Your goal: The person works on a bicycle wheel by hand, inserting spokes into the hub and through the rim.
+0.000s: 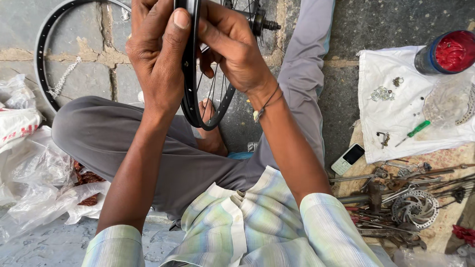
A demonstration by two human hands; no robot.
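A bare rim lies on the stone floor at my left. My left hand and right hand both clamp the spoked wheel upright over my lap, so its rim edge faces me. Right, on the white cloth, an open jar holds red grease.
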